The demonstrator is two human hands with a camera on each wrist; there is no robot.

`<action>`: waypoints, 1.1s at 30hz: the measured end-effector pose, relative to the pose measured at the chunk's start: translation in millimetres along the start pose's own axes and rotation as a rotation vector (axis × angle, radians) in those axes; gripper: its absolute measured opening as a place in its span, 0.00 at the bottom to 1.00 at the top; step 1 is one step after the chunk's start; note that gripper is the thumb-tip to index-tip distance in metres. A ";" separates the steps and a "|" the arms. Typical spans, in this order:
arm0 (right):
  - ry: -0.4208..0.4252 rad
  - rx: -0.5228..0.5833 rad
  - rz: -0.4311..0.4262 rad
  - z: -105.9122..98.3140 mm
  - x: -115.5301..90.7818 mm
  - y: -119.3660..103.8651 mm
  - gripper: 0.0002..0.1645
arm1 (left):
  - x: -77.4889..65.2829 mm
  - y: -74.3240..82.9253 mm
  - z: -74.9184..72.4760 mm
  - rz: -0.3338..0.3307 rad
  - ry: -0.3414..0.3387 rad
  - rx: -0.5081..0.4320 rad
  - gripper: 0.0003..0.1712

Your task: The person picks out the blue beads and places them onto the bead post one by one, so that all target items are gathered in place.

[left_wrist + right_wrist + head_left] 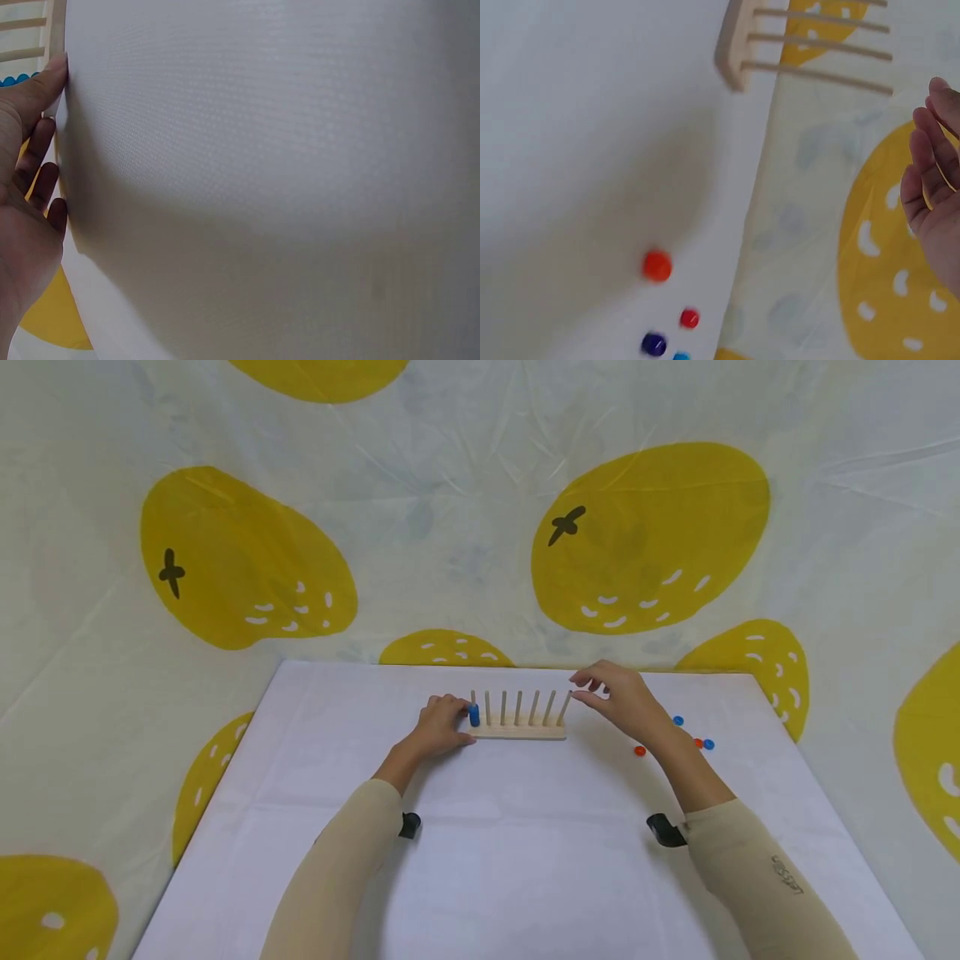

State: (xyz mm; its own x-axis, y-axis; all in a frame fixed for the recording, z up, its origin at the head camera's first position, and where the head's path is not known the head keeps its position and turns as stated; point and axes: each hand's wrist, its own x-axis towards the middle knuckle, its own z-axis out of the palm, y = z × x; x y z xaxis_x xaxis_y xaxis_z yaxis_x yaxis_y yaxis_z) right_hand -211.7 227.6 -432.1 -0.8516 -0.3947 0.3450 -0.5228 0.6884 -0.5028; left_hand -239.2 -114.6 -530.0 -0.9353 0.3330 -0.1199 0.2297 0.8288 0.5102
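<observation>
A pale wooden peg rack (pixel 517 732) with a row of upright pegs stands toward the back of the table. Blue beads (pixel 474 716) are stacked on its leftmost peg. My left hand (pixel 440 727) grips the rack's left end, thumb at the front of the base and fingers behind. In the left wrist view the thumb (pixel 46 79) lies along the base. Beside the top of the rightmost peg (pixel 566 707) is my right hand (pixel 624 697), thumb and fingertips apart. The right wrist view shows its fingers (pixel 924 154) loosely bent, with no bead visible among them.
On the table right of the rack lie loose beads: an orange one (pixel 640 750), a red one (pixel 698 743) and two blue ones, one farther back (pixel 678 721), one beside the red (pixel 709 744). A patterned cloth (pixel 465 543) hangs behind the white table (pixel 517 860).
</observation>
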 end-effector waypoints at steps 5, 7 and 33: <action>0.023 -0.030 0.058 -12.2 -23.1 22.7 0.13 | -0.3 -0.5 -0.8 0.001 -0.003 -0.016 0.36; 0.022 -0.042 0.088 -18.1 -33.2 31.5 0.14 | -0.6 -0.3 -1.1 -0.002 -0.004 -0.018 0.36; -0.137 -0.084 0.562 -58.1 -141.9 139.2 0.29 | -0.7 0.9 -1.6 -0.002 -0.007 0.001 0.36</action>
State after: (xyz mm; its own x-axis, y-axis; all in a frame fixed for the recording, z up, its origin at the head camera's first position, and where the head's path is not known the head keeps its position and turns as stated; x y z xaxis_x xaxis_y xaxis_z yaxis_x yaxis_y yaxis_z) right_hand -161.4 414.7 -504.9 -0.9975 -0.0261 -0.0653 0.0111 0.8587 -0.5124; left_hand -238.7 -114.8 -528.1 -0.9339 0.3345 -0.1266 0.2282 0.8297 0.5094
